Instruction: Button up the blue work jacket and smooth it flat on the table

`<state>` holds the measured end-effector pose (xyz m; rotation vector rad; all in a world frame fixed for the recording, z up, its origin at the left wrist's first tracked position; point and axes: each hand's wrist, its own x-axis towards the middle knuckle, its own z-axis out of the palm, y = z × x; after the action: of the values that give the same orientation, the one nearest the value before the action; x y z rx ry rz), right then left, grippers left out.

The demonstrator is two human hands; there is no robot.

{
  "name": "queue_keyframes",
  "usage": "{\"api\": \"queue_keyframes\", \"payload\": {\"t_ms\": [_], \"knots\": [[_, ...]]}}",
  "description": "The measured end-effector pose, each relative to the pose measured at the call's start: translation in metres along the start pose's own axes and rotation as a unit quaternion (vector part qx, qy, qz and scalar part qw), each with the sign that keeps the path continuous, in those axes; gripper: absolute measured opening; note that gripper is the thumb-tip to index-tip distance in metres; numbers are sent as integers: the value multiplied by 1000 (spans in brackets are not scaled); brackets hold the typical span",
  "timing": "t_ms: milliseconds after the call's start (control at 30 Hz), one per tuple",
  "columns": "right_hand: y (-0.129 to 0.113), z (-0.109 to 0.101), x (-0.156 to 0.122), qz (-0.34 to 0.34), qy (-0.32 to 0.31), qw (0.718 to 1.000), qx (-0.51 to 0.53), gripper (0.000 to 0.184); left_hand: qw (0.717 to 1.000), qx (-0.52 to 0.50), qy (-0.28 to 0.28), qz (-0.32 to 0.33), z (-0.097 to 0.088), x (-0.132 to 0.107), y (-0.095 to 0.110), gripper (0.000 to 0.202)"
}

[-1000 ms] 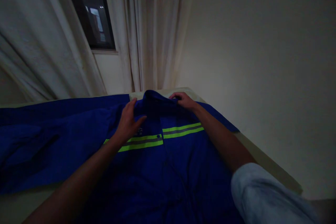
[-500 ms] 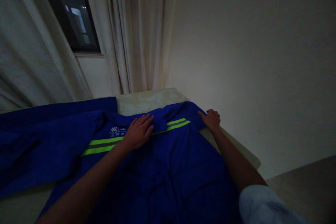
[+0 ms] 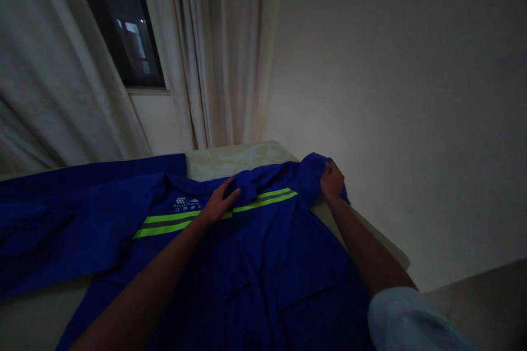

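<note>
A blue work jacket (image 3: pixel 255 241) lies spread out, front side up, with yellow-green and grey stripes across the chest and white print on one side. My left hand (image 3: pixel 219 204) is at the collar, its fingers curled over the cloth and the thumb against it. At the right shoulder, my right hand (image 3: pixel 331 180) grips the jacket's sleeve, which is bunched and raised near the table's edge. Those fingertips are hidden by the hand and the fabric. The other sleeve stretches away to the left.
The jacket rests on a table with a pale patterned cover (image 3: pixel 230 159). Behind it lies another dark blue cloth (image 3: pixel 123 167). Curtains (image 3: pixel 222 55) hang at a dark window (image 3: pixel 132 27), and a plain wall (image 3: pixel 391 93) rises close on the right.
My right hand has closed on the sleeve and drawn it up into a bunch. My left hand's fingers, spread flat before, have curled at the collar, and the collar flap has shifted.
</note>
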<state>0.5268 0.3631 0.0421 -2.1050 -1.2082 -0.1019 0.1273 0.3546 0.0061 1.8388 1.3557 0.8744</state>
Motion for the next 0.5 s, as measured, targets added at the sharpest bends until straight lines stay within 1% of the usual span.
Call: {"api": "queue_keyframes", "payload": {"t_ms": [33, 67, 100, 133, 167, 200, 233, 267, 300, 333, 367, 400, 433, 500], "knots": [[-17, 5, -12, -81, 9, 996, 33, 53, 995, -94, 28, -15, -11, 0, 3, 83], [-33, 9, -26, -178, 4, 982, 68, 52, 981, -186, 52, -31, -24, -2, 7, 83], [-46, 14, -41, -277, -21, 956, 96, 51, 959, -271, 70, -51, -39, -5, 10, 83], [-57, 17, -57, -367, -62, 921, 113, 50, 931, -347, 82, -74, -54, -10, 12, 84], [-63, 21, -72, -438, -115, 884, 115, 51, 901, -415, 86, -97, -70, -17, 14, 87], [-67, 23, -86, -491, -162, 849, 108, 53, 870, -470, 89, -118, -86, -25, 13, 91], [-67, 25, -97, -528, -198, 820, 99, 56, 843, -512, 96, -133, -100, -33, 11, 97], [-64, 27, -106, -547, -218, 803, 88, 60, 820, -542, 107, -146, -113, -42, 7, 103], [-60, 28, -112, -549, -226, 801, 78, 64, 802, -563, 120, -160, -124, -50, 1, 109], [-55, 29, -115, -536, -222, 812, 69, 69, 789, -573, 131, -176, -132, -56, -5, 114], [-51, 30, -117, -513, -214, 829, 57, 75, 785, -571, 142, -195, -137, -61, -13, 115], [-47, 31, -117, -488, -209, 846, 43, 80, 795, -546, 150, -217, -139, -63, -19, 110], [-43, 32, -116, -466, -211, 859, 25, 83, 816, -503, 156, -239, -138, -63, -25, 100], [-38, 32, -112, -431, -226, 874, -11, 82, 863, -399, 168, -262, -132, -57, -32, 68]]}}
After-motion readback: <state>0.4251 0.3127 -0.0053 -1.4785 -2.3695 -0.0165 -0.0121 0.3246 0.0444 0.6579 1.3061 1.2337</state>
